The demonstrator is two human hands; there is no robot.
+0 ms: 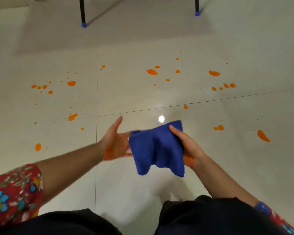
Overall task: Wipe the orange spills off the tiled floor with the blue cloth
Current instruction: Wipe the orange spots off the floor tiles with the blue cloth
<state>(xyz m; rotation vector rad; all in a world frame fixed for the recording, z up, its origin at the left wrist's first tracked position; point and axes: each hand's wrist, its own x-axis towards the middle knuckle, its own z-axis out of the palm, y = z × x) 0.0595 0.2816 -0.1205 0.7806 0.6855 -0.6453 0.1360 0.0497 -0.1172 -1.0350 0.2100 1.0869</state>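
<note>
**Blue fleecy cloth in hand, floor not yet wiped**

The cloth hangs in the air above the pale, glossy tiled floor, drooping in two lobes between the person's knees. The right hand grips its right edge, thumb over the top and fingers curled behind. The left hand is spread flat with straight fingers just beside the cloth's left edge. Its fingertips are blurred, so contact cannot be judged.

The orange spills, wet-looking blobs and small drops, lie scattered across several tiles, well apart from the cloth. No smears or cleaned patches show, so wiping looks not yet begun and every spot is left to do. Both palm heels carry orange stain.

No container is in view, only two black chair legs with blue caps.
</note>
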